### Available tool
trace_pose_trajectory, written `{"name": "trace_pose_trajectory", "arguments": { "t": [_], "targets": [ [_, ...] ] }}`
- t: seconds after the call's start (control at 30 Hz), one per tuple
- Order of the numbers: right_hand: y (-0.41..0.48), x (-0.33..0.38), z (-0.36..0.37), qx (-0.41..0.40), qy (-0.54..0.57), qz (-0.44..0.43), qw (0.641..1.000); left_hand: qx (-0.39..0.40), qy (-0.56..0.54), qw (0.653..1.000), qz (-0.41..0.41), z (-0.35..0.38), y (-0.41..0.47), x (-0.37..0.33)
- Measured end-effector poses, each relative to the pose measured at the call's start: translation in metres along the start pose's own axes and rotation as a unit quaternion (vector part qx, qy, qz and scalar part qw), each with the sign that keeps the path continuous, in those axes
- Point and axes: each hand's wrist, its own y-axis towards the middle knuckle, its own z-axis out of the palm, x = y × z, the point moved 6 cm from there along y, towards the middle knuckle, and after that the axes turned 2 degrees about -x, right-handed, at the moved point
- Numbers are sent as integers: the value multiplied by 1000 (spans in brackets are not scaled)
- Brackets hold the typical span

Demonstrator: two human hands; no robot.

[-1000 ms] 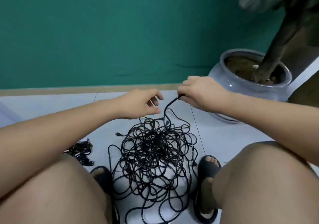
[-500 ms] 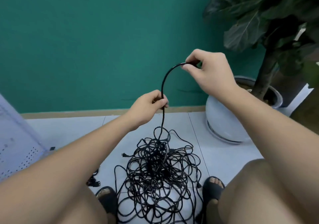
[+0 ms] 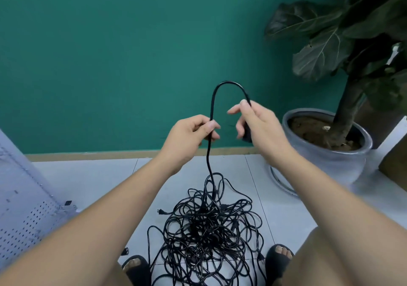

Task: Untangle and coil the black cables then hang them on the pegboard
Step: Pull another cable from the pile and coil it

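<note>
Left hand: my left hand (image 3: 189,140) pinches the lifted cable (image 3: 212,103) between thumb and forefinger, the other fingers curled in below.
Right hand: my right hand (image 3: 262,131) grips the same cable near its end. Thumb and forefinger are closed on it, and a dark plug body shows against the palm.
Lifted cable: it arches up between my two hands in front of the green wall (image 3: 110,54). Below my left hand it drops straight down into the heap.
Tangle: the black cables (image 3: 209,230) lie heaped on the floor (image 3: 88,175) between my sandals, with loose loops reaching both feet. One plug (image 3: 161,212) pokes out at the left edge.
Pegboard: the white pegboard (image 3: 22,215) is at my left, its edge near my left forearm and well apart from the heap.
Open room: bare tiles run from the heap to the baseboard (image 3: 88,156) and left toward the pegboard.
Right edge: the grey plant pot (image 3: 330,166) stands just beside my right forearm, with leaves hanging above.
</note>
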Motion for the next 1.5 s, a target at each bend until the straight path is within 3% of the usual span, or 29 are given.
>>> {"name": "trace_pose_trajectory", "arguments": {
  "t": [0.37,0.6,0.73,0.87,0.93,1.03,1.17,1.27,1.37,1.43,1.5],
  "targets": [
    [-26,-7,61,192,60,26,979,-55,-16,997,46,-18,2,-9],
    [-26,-18,65,265,-25,30,963,-47,-47,995,76,-21,-2,-21],
    [-28,-18,76,211,-28,44,976,-33,-62,994,86,-17,-3,-27],
    [-21,-18,80,148,-3,52,988,-66,-55,994,66,-21,2,-19],
    [-19,-20,77,134,34,66,988,-26,-29,999,33,-16,4,-7],
    [-14,-25,71,104,84,79,988,99,46,993,-33,3,1,29],
    [-9,-25,64,84,132,96,983,246,190,943,-121,25,-8,89],
    [-7,-21,59,67,167,98,979,310,367,874,-70,36,-12,121],
    [-5,-20,54,45,183,99,977,334,447,829,-25,40,-14,140],
    [-2,-20,48,27,169,95,981,322,431,843,-10,37,-10,140],
    [1,-21,40,9,139,88,986,298,377,877,-13,29,-3,135]
  ]
}}
